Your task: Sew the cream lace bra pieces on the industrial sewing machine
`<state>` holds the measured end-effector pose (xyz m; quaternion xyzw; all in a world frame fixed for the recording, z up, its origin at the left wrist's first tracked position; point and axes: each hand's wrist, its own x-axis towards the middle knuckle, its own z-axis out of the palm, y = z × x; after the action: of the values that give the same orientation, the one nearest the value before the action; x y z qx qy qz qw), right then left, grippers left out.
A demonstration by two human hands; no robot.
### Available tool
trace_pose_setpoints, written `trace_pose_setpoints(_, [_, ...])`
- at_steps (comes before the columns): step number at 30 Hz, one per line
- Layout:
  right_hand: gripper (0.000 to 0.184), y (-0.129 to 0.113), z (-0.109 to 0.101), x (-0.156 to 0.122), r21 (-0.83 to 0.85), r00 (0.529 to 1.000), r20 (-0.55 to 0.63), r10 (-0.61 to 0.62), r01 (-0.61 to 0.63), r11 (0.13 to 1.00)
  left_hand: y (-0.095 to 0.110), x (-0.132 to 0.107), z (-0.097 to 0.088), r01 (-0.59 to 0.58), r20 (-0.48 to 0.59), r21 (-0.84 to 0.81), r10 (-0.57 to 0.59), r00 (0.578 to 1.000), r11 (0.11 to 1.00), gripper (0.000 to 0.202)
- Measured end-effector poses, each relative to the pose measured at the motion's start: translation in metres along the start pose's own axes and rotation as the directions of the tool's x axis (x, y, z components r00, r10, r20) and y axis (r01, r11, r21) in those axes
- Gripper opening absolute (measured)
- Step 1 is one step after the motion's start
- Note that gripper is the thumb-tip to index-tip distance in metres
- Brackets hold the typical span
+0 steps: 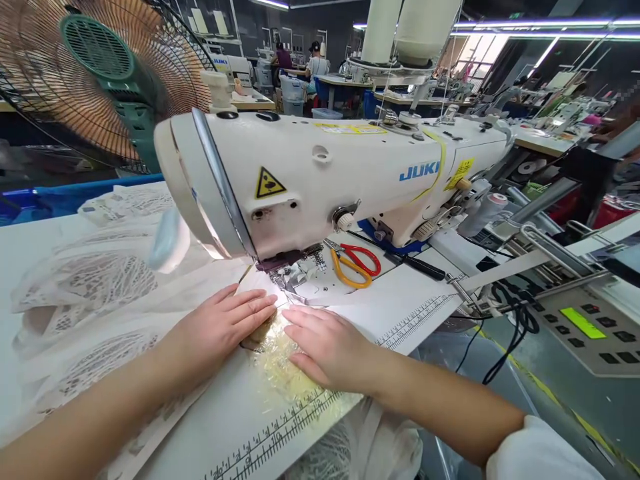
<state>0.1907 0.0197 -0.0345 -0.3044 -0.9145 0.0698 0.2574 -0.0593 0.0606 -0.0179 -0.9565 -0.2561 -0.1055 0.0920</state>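
Observation:
My left hand (220,323) lies flat on pale fabric just left of the needle area, its fingers stretched out. My right hand (333,350) rests on a shiny pale-yellow piece (283,367), fingers extended and thumb a little apart. Both sets of fingertips are close to the presser foot (287,277) of a white sewing machine (300,177). What lies beneath my palms is hidden. White lace fabric (110,277) spreads over the table to the left. A narrow light strip (330,301) runs from the right towards the foot.
Scissors with red and orange handles (353,265) lie behind the foot, beside a black-handled tool (424,268). A ruler scale (280,433) marks the table's front edge. A control panel (590,327) stands right, a large fan (100,73) back left. People work farther back.

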Motion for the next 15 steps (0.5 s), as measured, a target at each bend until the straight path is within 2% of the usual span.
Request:
trace_pose_setpoints(2, [0.032, 0.0, -0.001, 0.0, -0.006, 1.0, -0.011, -0.011, 0.011, 1.0, -0.002, 0.001, 0.001, -0.021, 0.014, -0.026, 0.021, 1.0, 0.999, 0.053])
trace_pose_setpoints(7, [0.03, 0.0, -0.003, 0.0, -0.011, 1.0, -0.012, -0.012, 0.012, 1.0, -0.006, 0.002, 0.004, 0.021, 0.086, -0.053, -0.017, 0.996, 0.998, 0.05])
trace_pose_setpoints(15, [0.032, 0.0, -0.005, -0.002, 0.035, 0.999, 0.046, 0.011, -0.013, 0.999, -0.014, 0.0, 0.01, 0.077, 0.111, -0.099, -0.066, 0.992, 0.992, 0.049])
